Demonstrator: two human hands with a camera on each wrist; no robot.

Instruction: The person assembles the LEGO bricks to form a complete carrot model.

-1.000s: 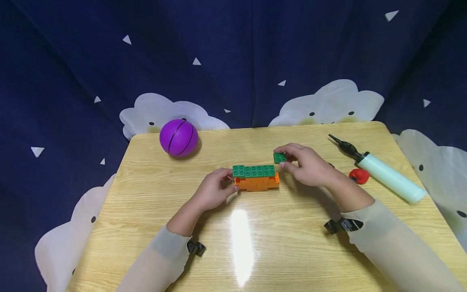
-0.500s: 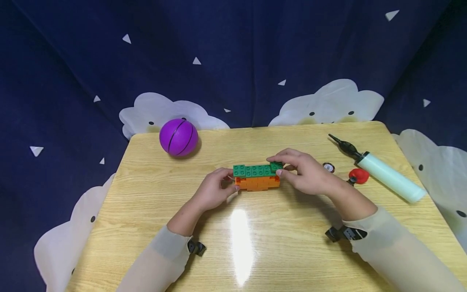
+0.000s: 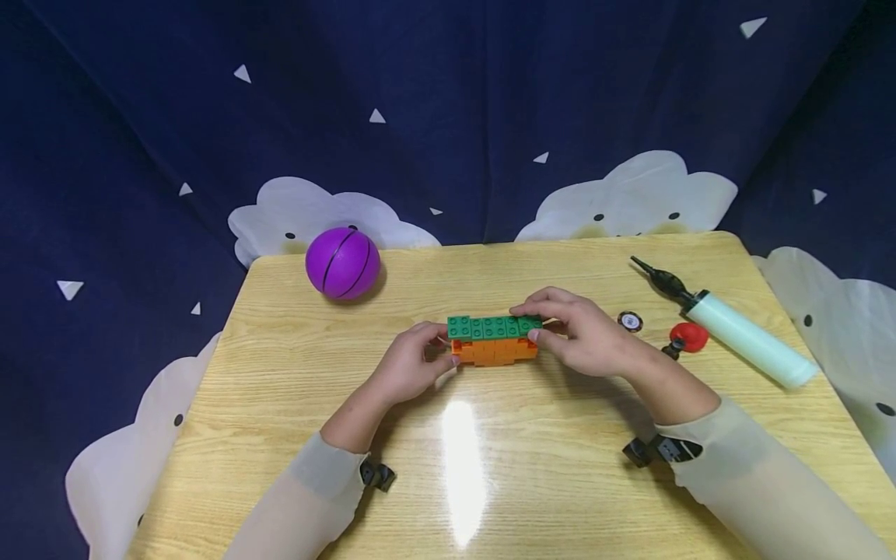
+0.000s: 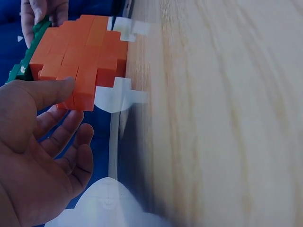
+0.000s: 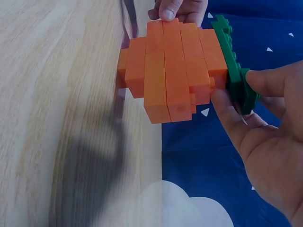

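Right hand [image 3: 588, 338] grip pinched on green brick [image 3: 530, 324] atop orange block [image 3: 493, 351]; left hand [image 3: 409, 365] clasping its end.

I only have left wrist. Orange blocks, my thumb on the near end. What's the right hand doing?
Observer: The right hand pinches a green brick at the far end of the green row on top of the orange blocks.
Operator: Is that brick seated or loose?
Observer: In the head view it sits level with the row; whether it has clicked in I can't tell.
Operator: Left hand, anything beyond the thumb?
Observer: The left hand grips the block end, thumb in front, fingers curled behind.
Operator: Anything else on the table?
Observer: A purple ball far left, a pump and a red piece at the right.
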